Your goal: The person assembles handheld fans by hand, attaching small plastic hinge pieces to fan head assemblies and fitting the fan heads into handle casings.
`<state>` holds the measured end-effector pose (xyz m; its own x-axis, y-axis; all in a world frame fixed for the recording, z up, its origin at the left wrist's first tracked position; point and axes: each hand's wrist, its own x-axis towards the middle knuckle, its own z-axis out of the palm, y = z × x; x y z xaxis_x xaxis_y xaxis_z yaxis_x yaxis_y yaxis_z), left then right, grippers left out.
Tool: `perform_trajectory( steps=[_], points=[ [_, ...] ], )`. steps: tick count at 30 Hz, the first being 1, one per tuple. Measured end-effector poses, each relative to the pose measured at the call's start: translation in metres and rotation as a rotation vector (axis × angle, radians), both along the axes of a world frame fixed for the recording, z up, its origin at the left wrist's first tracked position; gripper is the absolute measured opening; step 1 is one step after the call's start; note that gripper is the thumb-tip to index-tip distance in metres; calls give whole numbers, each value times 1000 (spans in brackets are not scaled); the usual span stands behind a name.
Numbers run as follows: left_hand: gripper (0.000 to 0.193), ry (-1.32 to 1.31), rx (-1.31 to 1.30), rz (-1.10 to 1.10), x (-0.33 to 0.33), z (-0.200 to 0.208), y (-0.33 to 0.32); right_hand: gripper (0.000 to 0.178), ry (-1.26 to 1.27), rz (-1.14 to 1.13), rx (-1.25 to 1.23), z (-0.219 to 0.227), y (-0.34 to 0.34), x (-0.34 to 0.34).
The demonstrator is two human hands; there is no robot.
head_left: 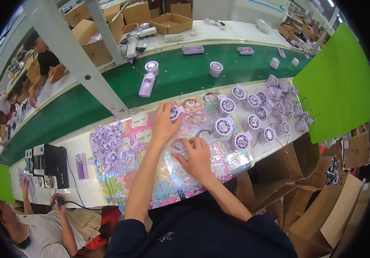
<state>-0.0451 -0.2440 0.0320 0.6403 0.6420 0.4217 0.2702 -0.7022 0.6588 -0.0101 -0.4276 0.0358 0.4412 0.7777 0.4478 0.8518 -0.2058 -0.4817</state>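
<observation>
My left hand (164, 124) is closed around a lilac round fan housing (175, 113), which shows a white part at its centre. Just above the colourful printed mat (159, 189), my right hand (197, 160) is lower and to the right, its thumb and fingers apart, with nothing visible in it. A pile of small lilac plastic parts (112, 148) lies on the mat left of my left forearm. Right of my hands stand several similar fan housings with thin wires, the nearest being one fan housing (223, 127) and another (241, 141).
Beyond the bench runs a green conveyor belt (185, 71) carrying a lilac handle piece (147, 85) and a fan housing (216, 69). A grey metal post (79, 60) rises at left. Cardboard boxes (322, 206) crowd the lower right. A co-worker (43, 228) sits at left beside a black machine (51, 165).
</observation>
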Motion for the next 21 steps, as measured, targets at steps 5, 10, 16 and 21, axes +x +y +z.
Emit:
perform_trajectory(
  steps=[5, 10, 16, 21],
  points=[
    [52, 15, -5, 31, -24, 4, -31, 31, 72, 76, 66, -21, -7, 12],
    [52, 4, -53, 49, -63, 2, -54, 24, 535, 18, 242, -16, -16, 9],
    [53, -17, -5, 78, -79, 5, -81, 25, 933, 60, 297, -4, -9, 9],
    [55, -10, -21, 91, -85, 1, -95, 29, 1344, 294, 319, -5, 3, 7]
  ],
)
